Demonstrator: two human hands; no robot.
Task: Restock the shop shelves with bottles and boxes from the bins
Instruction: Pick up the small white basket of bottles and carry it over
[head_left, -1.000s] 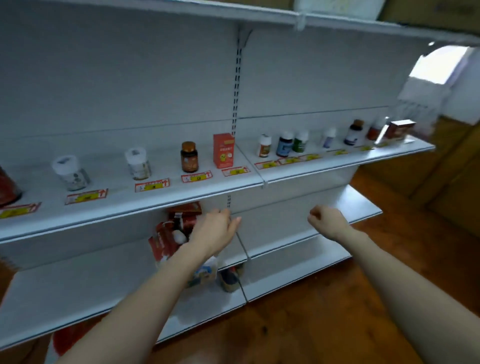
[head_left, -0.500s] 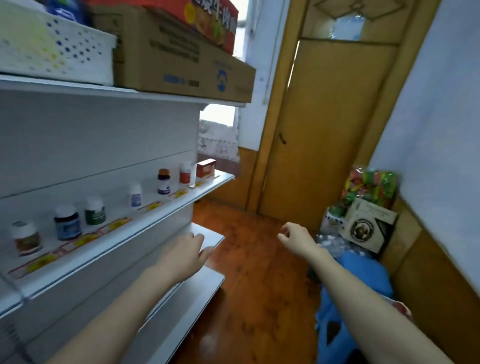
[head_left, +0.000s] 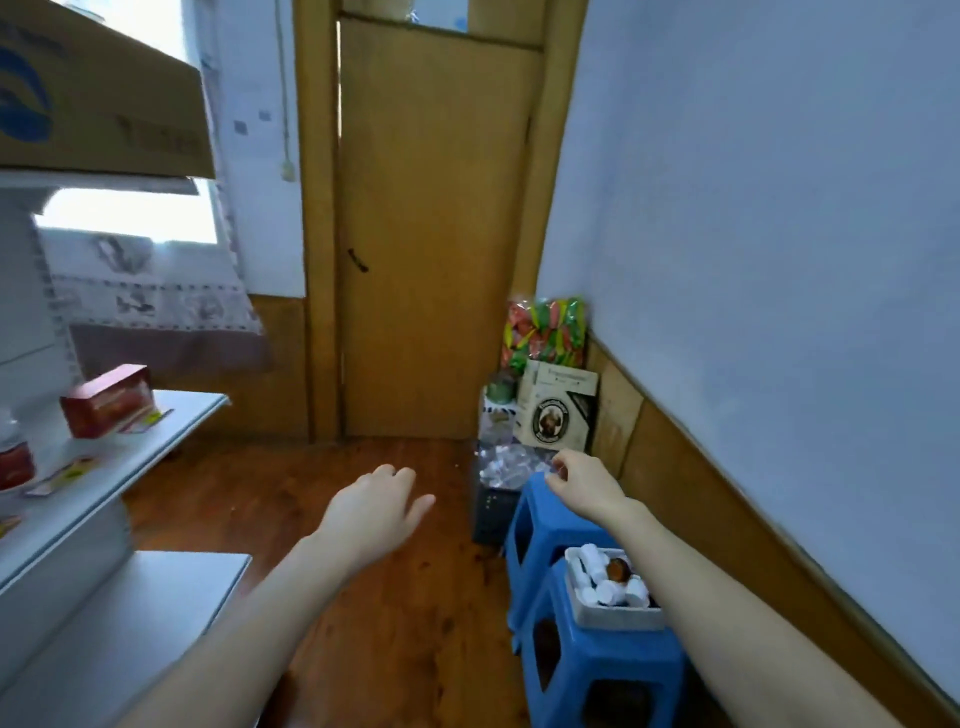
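Bin (head_left: 613, 621) 1, blue stools (head_left: 602, 670) (head_left: 537, 512) 2

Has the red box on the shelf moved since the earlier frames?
No. The red box sits at the far end of the shelf as before; only the view has swung right.

Closed wooden door (head_left: 436, 234) ahead of you, blue plastic stools (head_left: 597, 670) on the wood floor (head_left: 311, 483) at your right, colourful packet (head_left: 545, 330) above a portrait-printed carton (head_left: 558, 408).
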